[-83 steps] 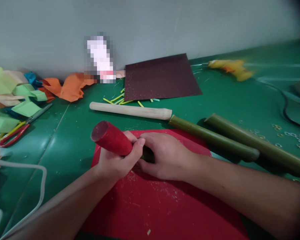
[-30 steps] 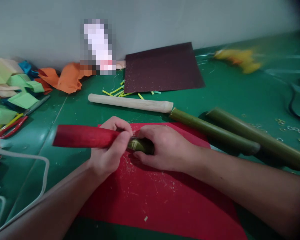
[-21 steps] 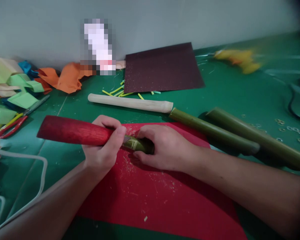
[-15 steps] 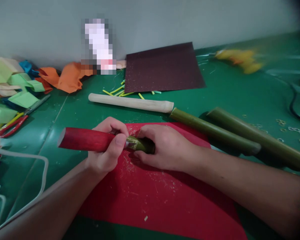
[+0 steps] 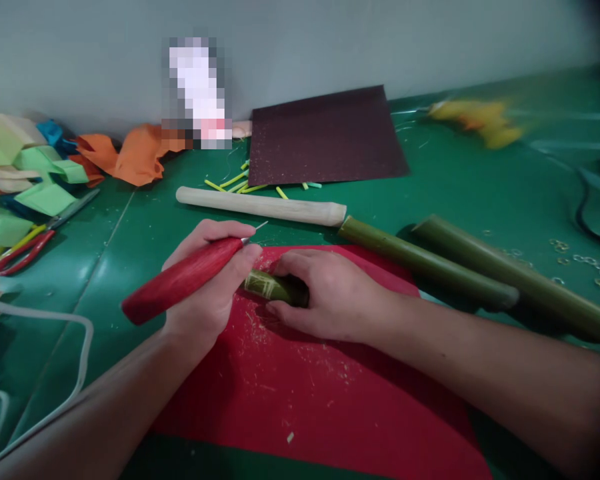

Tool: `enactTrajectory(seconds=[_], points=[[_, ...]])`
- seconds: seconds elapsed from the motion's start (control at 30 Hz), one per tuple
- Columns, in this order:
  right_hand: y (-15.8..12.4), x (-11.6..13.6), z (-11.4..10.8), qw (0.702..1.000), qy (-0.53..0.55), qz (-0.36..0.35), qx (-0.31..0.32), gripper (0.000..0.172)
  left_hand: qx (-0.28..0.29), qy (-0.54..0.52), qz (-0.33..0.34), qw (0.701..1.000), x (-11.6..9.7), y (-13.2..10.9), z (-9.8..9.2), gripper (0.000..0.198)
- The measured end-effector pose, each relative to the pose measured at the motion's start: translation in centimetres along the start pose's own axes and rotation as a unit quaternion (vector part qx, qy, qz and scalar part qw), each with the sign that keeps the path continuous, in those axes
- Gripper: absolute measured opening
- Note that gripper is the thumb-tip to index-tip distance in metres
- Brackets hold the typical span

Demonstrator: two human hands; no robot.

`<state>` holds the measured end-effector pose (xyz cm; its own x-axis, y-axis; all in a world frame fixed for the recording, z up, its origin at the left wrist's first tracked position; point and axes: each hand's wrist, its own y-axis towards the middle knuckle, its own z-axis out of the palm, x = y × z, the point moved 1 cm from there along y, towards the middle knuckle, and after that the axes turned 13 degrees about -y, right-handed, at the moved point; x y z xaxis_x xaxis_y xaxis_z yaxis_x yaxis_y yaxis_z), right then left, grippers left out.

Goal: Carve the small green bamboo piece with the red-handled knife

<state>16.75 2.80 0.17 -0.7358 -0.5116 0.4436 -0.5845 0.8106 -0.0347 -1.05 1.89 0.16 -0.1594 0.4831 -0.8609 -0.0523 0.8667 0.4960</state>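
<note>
My left hand (image 5: 205, 280) is closed around a carving tool with a thick red handle (image 5: 180, 283). Its thin metal tip points up and to the right, raised off the bamboo. My right hand (image 5: 325, 293) grips a short green bamboo piece (image 5: 265, 285) at its right end. Pale cut lines show on the bamboo's exposed surface, just right of my left hand. Under both hands lies a red sheet (image 5: 300, 393) scattered with fine shavings.
Beyond the hands lie a pale stick (image 5: 265, 205), a dark sheet (image 5: 330, 137) and two green bamboo lengths (image 5: 430, 263), (image 5: 520, 280). Red-handled scissors (image 5: 27, 253) and coloured papers (image 5: 45, 173) are at left. A white cable (image 5: 85, 347) runs beside my left forearm.
The tool's tip has lifted off the bamboo and now points up to the right, its handle end tilted lower. The cut lines are uncovered. My right hand has stayed in place.
</note>
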Motion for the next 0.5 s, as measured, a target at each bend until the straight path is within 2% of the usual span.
enactTrajectory(seconds=[0.1,0.2,0.33,0.5], points=[[0.0,0.0,0.0,1.000,0.001,-0.006,0.001,0.027,-0.035,0.012,0.032,0.999,-0.5,0.0,0.1,0.011],[0.0,0.0,0.2,1.000,0.012,0.003,-0.009,0.024,-0.019,0.016,0.031,0.999,-0.6,-0.5,-0.1,0.004],[-0.1,0.0,0.3,0.999,0.019,0.010,-0.026,0.022,-0.002,-0.015,0.012,1.000,-0.1,-1.1,-0.2,0.016],[0.0,0.1,0.3,0.999,0.027,0.000,-0.020,0.023,0.031,-0.039,-0.033,0.998,0.2,-0.9,0.5,0.019]])
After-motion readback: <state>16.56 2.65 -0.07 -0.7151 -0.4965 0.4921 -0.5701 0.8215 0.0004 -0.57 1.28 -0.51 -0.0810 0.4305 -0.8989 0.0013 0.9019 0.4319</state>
